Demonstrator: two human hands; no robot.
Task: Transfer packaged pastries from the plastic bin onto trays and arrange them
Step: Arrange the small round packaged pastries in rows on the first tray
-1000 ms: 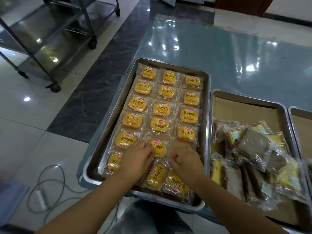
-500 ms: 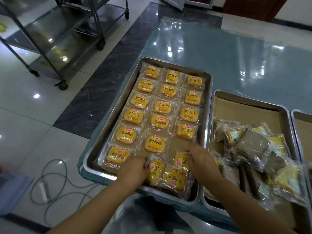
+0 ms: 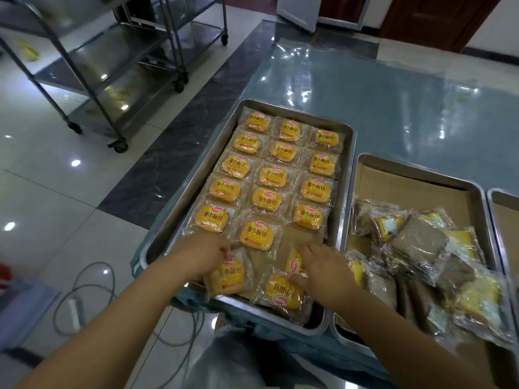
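Head view. My left forearm comes in from the low left, with the left hand point(image 3: 206, 255) knuckles-up over the near corner of the steel tray point(image 3: 344, 192). Its fingers are curled, pinching the top edge of a tilted bread packet point(image 3: 228, 277) just below them. The right hand point(image 3: 323, 266) is palm-down, fingers spread and straight. The thumb presses an upside-down packet point(image 3: 283, 293), and the fingertips rest on a sideways packet point(image 3: 294, 264). Beyond both hands, rowed packets point(image 3: 273, 176) fill the tray.

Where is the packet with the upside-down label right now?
Head view: the upside-down packet lies in the near right corner of the left tray, partly under the right hand, beside the upright packet that the left hand holds.
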